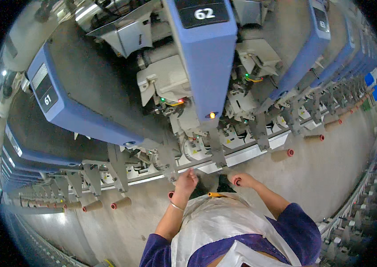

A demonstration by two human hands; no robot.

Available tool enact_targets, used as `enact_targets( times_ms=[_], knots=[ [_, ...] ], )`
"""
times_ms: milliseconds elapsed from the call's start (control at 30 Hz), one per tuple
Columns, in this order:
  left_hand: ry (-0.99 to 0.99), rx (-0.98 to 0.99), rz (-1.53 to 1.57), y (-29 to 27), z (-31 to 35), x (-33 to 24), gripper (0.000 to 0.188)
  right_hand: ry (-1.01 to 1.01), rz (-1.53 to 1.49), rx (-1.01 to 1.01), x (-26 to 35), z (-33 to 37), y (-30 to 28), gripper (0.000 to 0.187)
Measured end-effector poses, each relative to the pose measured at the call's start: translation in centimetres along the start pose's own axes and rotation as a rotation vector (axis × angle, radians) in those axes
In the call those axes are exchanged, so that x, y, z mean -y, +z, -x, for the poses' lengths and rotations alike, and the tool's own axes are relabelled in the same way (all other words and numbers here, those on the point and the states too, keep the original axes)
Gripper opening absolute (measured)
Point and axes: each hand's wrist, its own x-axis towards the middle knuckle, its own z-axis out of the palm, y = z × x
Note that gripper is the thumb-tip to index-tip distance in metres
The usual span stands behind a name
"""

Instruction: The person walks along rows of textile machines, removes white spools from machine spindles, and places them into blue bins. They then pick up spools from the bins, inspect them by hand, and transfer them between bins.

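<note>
My right hand [247,180] curls its fingers around the red end of a cone tube [237,182], in front of the middle unit of a yarn-winding machine. The rest of that tube is hidden by the hand. My left hand [187,180] is raised just before the machine's lower grey brackets, fingers drawn together. Whether a thread or anything else is between them is too small to see. Close by the left wrist, the red end of another cone tube [171,194] shows. Between my arms, an orange stick-shaped thing [215,194] lies across the top of my white apron [217,218].
Blue machine housings [208,66] stand in a long row, with a lit orange lamp [212,115] on the middle one. Brown cone tubes with red ends, such as one at right [282,155], stick out over the grey floor [330,173]. More machinery [348,227] lines the lower right.
</note>
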Motion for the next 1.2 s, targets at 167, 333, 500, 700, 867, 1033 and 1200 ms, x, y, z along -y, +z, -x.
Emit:
enact_targets(
  times_ms=[167,333,500,700,867,1033,1200],
  knots=[
    [-0.163,0.051,-0.279,3.1,1.6,-0.8,0.02,0.075,-0.108,0.016,13.8,2.4,-4.7,0.013],
    [-0.679,0.292,-0.373,7.5,1.6,2.1,0.055,-0.191,0.415,0.103,23.3,0.9,-1.0,0.015],
    [-0.213,0.13,-0.936,9.7,1.7,0.9,0.057,-0.201,-0.614,-0.069,19.8,0.2,0.6,0.025],
    [0.476,0.279,-1.923,11.2,2.9,4.3,0.07,-0.155,-1.107,-0.666,14.5,-1.0,-1.5,0.065],
    [-0.139,0.485,-1.359,11.8,3.5,5.9,0.068,-0.082,-1.045,-0.876,14.4,-2.0,-2.1,0.07],
    [-0.808,0.658,-0.586,11.3,6.5,6.3,0.051,-0.508,-1.308,-0.883,15.6,2.9,-10.5,0.051],
    [-0.349,0.491,-0.825,10.9,5.6,0.5,0.04,0.164,-1.14,-0.56,9.9,6.7,-11.8,0.051]
  ],
)
